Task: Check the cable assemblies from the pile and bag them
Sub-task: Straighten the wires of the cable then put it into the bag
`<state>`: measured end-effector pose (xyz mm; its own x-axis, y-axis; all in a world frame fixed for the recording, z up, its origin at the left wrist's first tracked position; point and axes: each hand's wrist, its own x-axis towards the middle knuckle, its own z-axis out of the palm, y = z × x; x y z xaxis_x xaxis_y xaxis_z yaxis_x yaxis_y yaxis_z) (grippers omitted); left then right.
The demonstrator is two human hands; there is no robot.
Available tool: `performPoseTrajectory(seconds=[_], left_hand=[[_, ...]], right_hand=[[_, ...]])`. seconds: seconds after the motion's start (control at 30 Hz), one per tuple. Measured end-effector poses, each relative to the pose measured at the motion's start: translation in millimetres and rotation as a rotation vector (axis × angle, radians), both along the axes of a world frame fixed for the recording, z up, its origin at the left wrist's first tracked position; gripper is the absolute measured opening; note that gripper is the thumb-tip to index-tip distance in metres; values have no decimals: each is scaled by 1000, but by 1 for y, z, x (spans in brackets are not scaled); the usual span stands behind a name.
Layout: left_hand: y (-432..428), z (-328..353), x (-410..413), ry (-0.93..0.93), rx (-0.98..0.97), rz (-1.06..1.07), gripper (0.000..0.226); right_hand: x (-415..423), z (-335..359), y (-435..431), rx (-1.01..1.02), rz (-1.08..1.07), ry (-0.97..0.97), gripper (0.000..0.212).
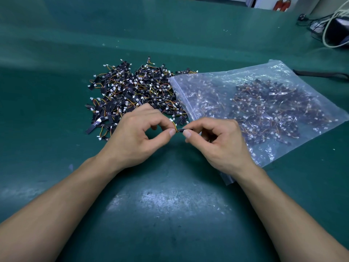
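Between the two hands: one cable assembly [179, 129], a short black strip with yellow and orange wires and a white connector, held just above the green mat [170, 205].
Left hand [136, 138]: thumb and forefinger pinch the wire end of the assembly, beside the white connector; the other fingers are loosely curled.
Right hand [219, 142]: thumb and forefinger pinch the black strip end; the remaining fingers are curled under, and the wrist lies over the bag's near corner.
Pile [132, 91]: a loose heap of the same assemblies on the mat, just beyond the left hand, its right edge meeting the bag.
Bag [264, 76]: a clear zip-lock bag lying flat to the right of the pile, its zip edge towards the pile, with many assemblies inside.
Black strap [321, 74]: on the mat just beyond the bag.
Far right corner: a dark device with white and black cords [327, 29].
Far edge: red fire extinguishers [282, 4], partly cut off.
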<state>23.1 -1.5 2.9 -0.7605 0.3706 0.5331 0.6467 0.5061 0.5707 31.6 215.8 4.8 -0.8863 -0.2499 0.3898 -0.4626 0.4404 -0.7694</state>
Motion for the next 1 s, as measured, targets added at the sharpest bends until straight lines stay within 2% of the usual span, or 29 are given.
performPoseTrajectory(seconds=[0.1, 0.17, 0.67, 1.0], left_hand=[[0, 0, -1, 8, 3, 8, 10], [0, 0, -1, 2, 0, 1, 9], [-1, 1, -1, -16, 18, -4, 10], [0, 2, 1, -38, 21, -23, 11]], right_hand=[[1, 0, 0, -32, -16, -34, 12], [1, 1, 0, -23, 6, -39, 6], [2, 1, -2, -80, -1, -122, 12], [2, 2, -3, -43, 42, -102, 12]])
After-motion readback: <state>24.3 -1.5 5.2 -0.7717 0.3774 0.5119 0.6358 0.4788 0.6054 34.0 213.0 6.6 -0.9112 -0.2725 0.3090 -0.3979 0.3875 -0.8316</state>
